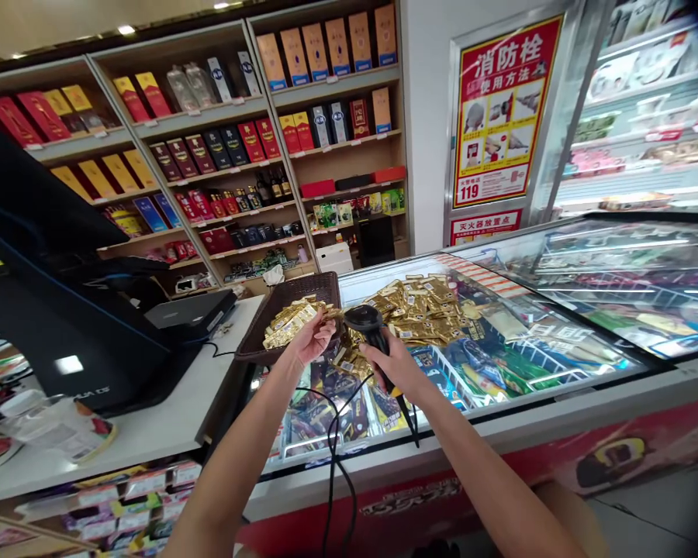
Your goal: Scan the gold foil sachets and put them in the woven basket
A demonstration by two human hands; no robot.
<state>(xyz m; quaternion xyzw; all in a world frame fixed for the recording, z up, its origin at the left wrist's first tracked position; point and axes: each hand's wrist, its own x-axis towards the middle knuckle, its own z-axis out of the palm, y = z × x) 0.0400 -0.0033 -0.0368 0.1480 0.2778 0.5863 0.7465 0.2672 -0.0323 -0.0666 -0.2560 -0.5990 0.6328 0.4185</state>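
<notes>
pinching a gold packet (pixel 333 311) in a narrow grip, the left hand (pixel 316 339) sits over the right side of a brown basket (pixel 261 356). the right hand (pixel 396 366) is wrapped around the grip of a black scanner (pixel 365 318), whose head is just beside that packet, to the right of the left hand. beyond the left hand, a pile of packets (pixel 291 324) lies in the basket; beyond the right hand, a heap (pixel 427 310) spreads over the glass-topped freezer (pixel 500 430). a cable (pixel 333 443) hangs between the forearms. the step in hand looks like scanning packets. the next move seems to call for a code squared to the scanner, uncovered by fingers; i cannot tell which way the packet's code faces.
</notes>
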